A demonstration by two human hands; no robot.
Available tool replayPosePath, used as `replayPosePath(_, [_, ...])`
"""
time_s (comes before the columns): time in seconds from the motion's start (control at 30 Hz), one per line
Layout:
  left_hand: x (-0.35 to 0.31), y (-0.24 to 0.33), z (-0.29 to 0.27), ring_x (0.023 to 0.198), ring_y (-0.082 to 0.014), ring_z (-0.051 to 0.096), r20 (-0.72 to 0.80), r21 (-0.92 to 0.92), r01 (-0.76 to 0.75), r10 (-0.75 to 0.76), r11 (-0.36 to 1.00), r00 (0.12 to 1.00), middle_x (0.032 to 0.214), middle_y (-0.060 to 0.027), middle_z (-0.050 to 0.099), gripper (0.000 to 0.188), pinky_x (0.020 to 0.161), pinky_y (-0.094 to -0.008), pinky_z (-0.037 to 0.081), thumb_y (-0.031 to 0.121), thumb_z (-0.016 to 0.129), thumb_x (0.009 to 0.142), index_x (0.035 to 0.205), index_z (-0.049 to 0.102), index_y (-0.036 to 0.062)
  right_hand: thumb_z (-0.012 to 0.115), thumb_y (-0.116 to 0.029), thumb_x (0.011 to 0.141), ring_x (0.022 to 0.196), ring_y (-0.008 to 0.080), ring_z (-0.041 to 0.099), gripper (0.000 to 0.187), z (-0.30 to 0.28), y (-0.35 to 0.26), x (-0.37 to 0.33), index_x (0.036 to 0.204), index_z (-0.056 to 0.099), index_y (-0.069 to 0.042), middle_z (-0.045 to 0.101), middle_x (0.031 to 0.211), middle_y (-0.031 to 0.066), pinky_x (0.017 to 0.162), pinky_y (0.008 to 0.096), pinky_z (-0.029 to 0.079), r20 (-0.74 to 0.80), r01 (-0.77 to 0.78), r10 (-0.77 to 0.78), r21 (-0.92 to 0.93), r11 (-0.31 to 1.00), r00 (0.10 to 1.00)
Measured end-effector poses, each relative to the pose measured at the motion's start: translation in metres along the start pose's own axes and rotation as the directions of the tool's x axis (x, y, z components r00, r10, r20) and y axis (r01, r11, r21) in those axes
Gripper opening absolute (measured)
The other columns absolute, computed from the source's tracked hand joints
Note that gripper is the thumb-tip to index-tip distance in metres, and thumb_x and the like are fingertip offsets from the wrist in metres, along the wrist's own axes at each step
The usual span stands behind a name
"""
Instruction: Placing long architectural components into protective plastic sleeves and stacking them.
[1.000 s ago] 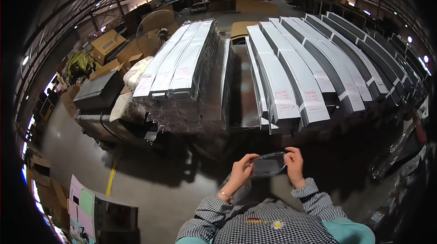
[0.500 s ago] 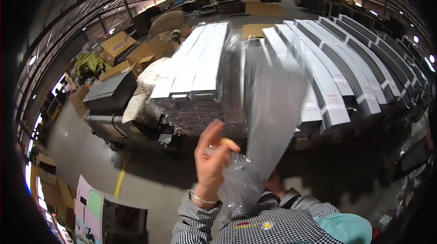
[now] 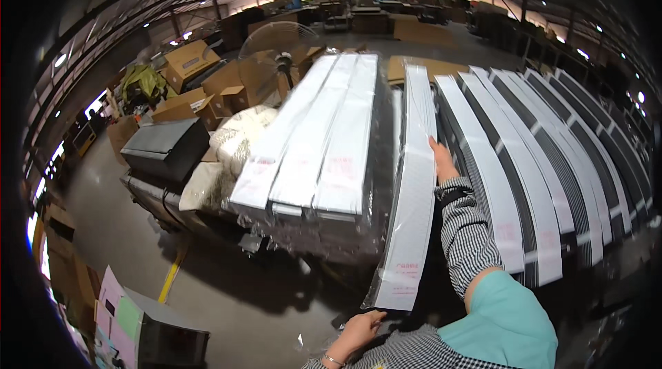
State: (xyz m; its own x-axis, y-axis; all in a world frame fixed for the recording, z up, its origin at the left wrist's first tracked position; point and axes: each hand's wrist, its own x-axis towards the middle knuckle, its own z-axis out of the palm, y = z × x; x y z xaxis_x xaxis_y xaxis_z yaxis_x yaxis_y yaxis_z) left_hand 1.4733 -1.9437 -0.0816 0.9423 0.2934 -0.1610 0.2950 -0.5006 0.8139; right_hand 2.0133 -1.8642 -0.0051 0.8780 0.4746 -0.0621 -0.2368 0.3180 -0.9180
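Note:
A long, narrow white-faced panel [image 3: 412,210] in clear plastic film slants away from me, between two groups of stacked panels. My right hand [image 3: 443,161] reaches forward and grips its right edge about halfway along, the thumb showing on top. Down at the near end, my left hand [image 3: 362,331] is closed, its fingertips at the panel's lower left corner. Left of it lies a stack of similar white-topped panels [image 3: 303,141] wrapped in clear film. To the right stand several more rows of white and dark panels [image 3: 496,162].
Beyond the left stack are a fan [image 3: 283,59], open cardboard boxes [image 3: 189,66] and a dark box [image 3: 165,145] beside white wrapped bundles [image 3: 241,131]. A yellow line [image 3: 172,276] marks the floor. At lower left stands a cabinet [image 3: 169,331] with coloured sheets.
The blurred, crumpled clear plastic before me is gone from there; a film-covered panel now lies lengthwise. My left hand has dropped to its near end, and my right arm has stretched forward.

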Motion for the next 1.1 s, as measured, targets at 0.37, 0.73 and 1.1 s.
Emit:
replayPosePath(0.37, [0.067, -0.044, -0.089, 0.093, -0.0170, 0.072, -0.139, -0.354, 0.132, -0.191, 0.926, 0.972, 0.103, -0.0113, 0.075, 0.024, 0.083, -0.0292, 0.054, 0.012, 0.066, 0.093, 0.116, 0.070, 0.0040, 0.048, -0.053, 0.098, 0.077, 0.0208, 0.064, 0.048, 0.001, 0.146, 0.082, 0.112, 0.059, -0.007, 0.063, 0.086, 0.0067, 0.072, 0.0361, 0.054, 0.136, -0.164, 0.206, -0.267, 0.950, 0.969])
replayPosePath(0.73, [0.045, -0.201, -0.388, 0.079, -0.0149, 0.067, -0.706, -0.522, -0.142, -0.333, 0.841, 0.625, 0.084, -0.0094, 0.073, 0.044, 0.077, -0.0284, 0.053, 0.035, 0.057, 0.100, 0.091, 0.073, -0.0056, 0.043, -0.044, 0.105, 0.123, 0.0261, 0.057, 0.060, 0.105, 0.081, -0.138, 0.141, 0.043, 0.005, 0.056, 0.138, 0.0140, 0.105, 0.0383, 0.046, 0.375, -0.189, 0.152, 0.061, 0.980, 0.915])
replayPosePath(1.1, [0.146, -0.169, -0.402, 0.100, -0.0123, 0.062, -0.104, -0.665, 0.101, -0.225, 0.740, 0.969, 0.114, -0.0074, 0.068, 0.049, 0.088, -0.0285, 0.049, 0.044, 0.059, 0.096, 0.123, 0.065, 0.0024, 0.037, -0.042, 0.107, 0.118, 0.0294, 0.061, 0.055, -0.005, 0.124, -0.227, 0.139, 0.045, 0.002, 0.062, 0.130, 0.0180, 0.101, 0.0393, 0.050, 0.007, -0.073, 0.222, -0.934, 0.350, 0.975])
